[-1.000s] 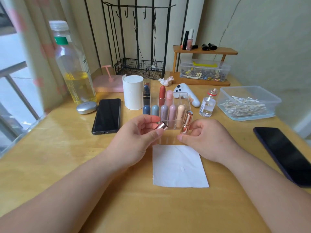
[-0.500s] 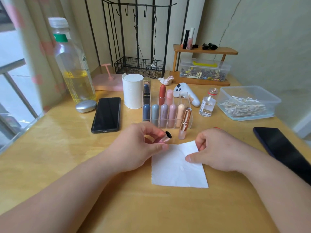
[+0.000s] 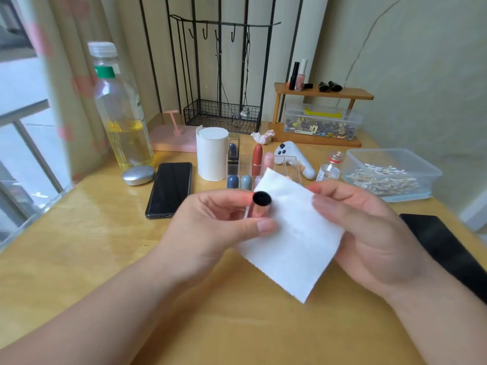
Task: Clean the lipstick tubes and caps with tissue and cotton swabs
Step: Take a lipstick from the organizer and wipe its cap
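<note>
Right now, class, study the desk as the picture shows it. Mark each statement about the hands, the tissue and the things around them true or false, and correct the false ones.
1. The left hand holds a lipstick cap with its dark opening toward the camera. True.
2. The tissue lies flat on the table. False: the right hand holds it up off the table.
3. The oil bottle stands right beside the cotton swab box. False: the bottle is at the far left by the window and the box is at the right.
4. A dark phone lies left of the white roll. True.
</note>
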`<state>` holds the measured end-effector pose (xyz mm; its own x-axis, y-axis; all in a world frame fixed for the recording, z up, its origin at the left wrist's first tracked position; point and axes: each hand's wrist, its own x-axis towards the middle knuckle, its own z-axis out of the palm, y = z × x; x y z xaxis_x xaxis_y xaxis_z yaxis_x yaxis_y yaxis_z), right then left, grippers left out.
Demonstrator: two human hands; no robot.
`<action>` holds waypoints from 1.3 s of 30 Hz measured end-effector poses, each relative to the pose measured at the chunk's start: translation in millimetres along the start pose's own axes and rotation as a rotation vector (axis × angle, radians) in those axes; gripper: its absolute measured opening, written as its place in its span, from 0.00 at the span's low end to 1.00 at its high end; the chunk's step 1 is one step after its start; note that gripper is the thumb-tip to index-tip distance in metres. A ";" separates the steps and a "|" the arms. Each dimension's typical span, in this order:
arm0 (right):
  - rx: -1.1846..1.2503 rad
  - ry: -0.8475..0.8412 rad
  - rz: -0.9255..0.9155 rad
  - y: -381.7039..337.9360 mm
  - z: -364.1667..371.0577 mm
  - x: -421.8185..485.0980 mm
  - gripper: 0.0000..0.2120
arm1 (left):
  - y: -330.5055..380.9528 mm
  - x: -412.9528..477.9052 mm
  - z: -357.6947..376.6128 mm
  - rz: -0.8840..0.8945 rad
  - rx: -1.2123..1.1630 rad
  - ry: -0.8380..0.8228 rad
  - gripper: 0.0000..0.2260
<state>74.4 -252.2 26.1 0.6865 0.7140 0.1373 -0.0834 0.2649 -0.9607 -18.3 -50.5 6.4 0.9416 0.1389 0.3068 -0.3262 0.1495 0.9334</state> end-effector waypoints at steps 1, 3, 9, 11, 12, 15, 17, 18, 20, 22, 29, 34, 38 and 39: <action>0.101 -0.047 -0.014 -0.1 2.1 -0.1 0.28 | 1.1 0.2 0.0 0.010 -0.050 0.048 0.10; 0.209 -0.179 -0.046 2.1 13.4 -1.6 0.33 | 2.9 -0.1 1.4 0.009 -0.085 0.108 0.09; 0.092 0.167 0.059 22.2 38.3 -5.2 0.12 | -1.3 -4.8 10.7 -0.144 -0.053 -0.026 0.07; 0.002 0.269 0.051 21.8 36.7 -4.6 0.10 | -1.1 -5.2 10.4 -0.171 -0.021 -0.064 0.07; -0.089 0.314 0.014 19.8 35.1 -4.8 0.08 | -0.4 -5.0 9.6 -0.174 0.004 -0.065 0.07; -0.482 0.468 -0.213 9.5 30.0 -6.8 0.10 | -2.3 -2.0 2.4 -0.144 0.177 -0.029 0.06; -0.714 0.471 -0.420 5.5 26.7 -6.4 0.09 | -4.9 -0.6 -1.6 -0.115 0.284 -0.041 0.06; -0.826 0.444 -0.509 6.4 25.1 -5.6 0.08 | -5.5 -0.3 -2.3 -0.097 0.322 -0.066 0.07; -0.963 0.355 -0.627 10.7 21.4 -4.9 0.08 | -6.5 -0.3 -2.4 -0.077 0.361 -0.125 0.10; -0.985 0.202 -0.662 14.5 19.6 -5.3 0.07 | -5.9 -0.3 -4.3 -0.094 0.344 -0.179 0.12; -0.871 -0.077 -0.516 22.5 18.4 -7.5 0.09 | 2.7 4.6 -30.2 -0.322 0.172 -0.444 0.05; -0.796 -0.125 -0.316 22.3 18.5 -9.8 0.15 | 0.8 6.6 -40.7 -0.494 -0.059 -0.596 0.11; -0.733 -0.138 -0.287 15.9 24.0 -11.9 0.15 | -2.6 8.8 -46.4 -0.518 -0.180 -0.644 0.18; -0.753 -0.161 -0.289 14.6 25.9 -11.7 0.13 | -3.5 8.4 -47.0 -0.532 -0.213 -0.655 0.18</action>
<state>46.4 -239.9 16.7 0.4901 0.7834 0.3823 0.6274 -0.0126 -0.7786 -13.1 -3.8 -3.0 0.8107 -0.5830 -0.0536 0.2234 0.2235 0.9488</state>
